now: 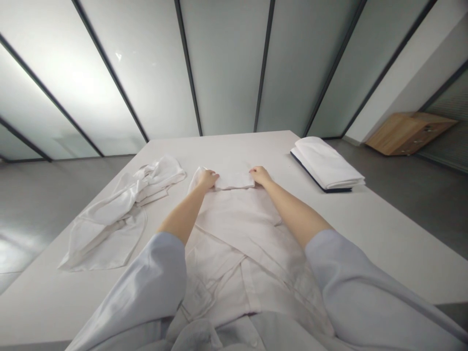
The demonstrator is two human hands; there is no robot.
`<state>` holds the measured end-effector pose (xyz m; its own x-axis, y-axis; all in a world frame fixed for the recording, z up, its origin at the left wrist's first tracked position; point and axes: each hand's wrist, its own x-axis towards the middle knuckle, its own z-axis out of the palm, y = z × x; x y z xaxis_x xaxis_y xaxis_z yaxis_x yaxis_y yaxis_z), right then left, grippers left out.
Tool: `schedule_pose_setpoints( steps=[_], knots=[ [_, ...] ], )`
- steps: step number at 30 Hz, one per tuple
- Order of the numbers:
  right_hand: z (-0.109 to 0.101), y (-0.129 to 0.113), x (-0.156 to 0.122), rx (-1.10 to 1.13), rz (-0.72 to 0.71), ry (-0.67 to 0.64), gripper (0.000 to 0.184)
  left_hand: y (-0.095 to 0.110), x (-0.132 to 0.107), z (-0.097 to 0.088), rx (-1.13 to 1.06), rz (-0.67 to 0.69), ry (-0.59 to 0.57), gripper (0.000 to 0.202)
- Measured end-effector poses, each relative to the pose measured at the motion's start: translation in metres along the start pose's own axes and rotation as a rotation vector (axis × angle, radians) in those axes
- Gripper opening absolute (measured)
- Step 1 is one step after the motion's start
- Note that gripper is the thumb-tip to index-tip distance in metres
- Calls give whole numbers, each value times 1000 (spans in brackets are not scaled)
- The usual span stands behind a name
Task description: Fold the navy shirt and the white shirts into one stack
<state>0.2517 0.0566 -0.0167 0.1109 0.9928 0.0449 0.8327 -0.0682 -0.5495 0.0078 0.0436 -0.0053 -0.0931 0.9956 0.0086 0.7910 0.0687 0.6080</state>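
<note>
A white shirt (237, 229) lies spread lengthwise on the white table (383, 229), running from the near edge away from me. Its far end is turned over into a small folded flap (234, 179). My left hand (207, 179) grips the flap's left corner with its fingers curled. My right hand (260, 174) pinches the flap's right corner. Both arms reach straight out over the shirt, sleeves pushed up to the elbows.
A crumpled white garment (120, 209) lies on the table to the left. A stack of folded white cloth (325, 163) sits at the far right over a dark board. Glass wall panels stand behind; a wooden cabinet (409, 131) sits on the floor, right.
</note>
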Motion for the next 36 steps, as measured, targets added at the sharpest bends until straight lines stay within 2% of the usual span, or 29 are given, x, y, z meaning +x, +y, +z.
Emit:
schedule_pose_setpoints(
  steps=[3,5,9,11,12,15,17,19,25,27,30,33,36],
  knots=[
    [-1,0,-10,-203,-11,34,28,3,-11,0,305,50,46,45],
    [-3,0,-17,-296,-44,74,30,4,-19,2,432,36,66,55],
    [-7,1,-23,-370,-123,148,42,1,-27,5,504,-44,149,81],
    [-6,0,-22,-382,-221,139,47,-1,-27,6,524,-8,188,85],
    [-4,-1,-22,-385,-275,108,50,-1,-27,7,533,53,185,84],
    [4,-1,-23,-383,-340,-63,58,-2,-27,12,544,234,19,78],
    [10,0,-26,-378,-289,-137,63,-2,-27,15,540,224,-105,79],
    [13,2,-28,-369,-215,-143,68,-2,-28,17,535,153,-133,83],
    [13,7,-32,-355,-69,-40,78,-2,-36,19,521,2,22,94],
    [12,9,-34,-352,-87,35,74,-2,-41,17,513,41,101,85],
    [9,10,-39,-332,-168,148,61,0,-53,9,479,183,176,66],
    [2,9,-44,-303,-240,199,49,7,-66,-1,482,228,58,52],
    [-6,3,-49,-308,-281,173,37,16,-82,-6,528,185,-132,58]
  ],
)
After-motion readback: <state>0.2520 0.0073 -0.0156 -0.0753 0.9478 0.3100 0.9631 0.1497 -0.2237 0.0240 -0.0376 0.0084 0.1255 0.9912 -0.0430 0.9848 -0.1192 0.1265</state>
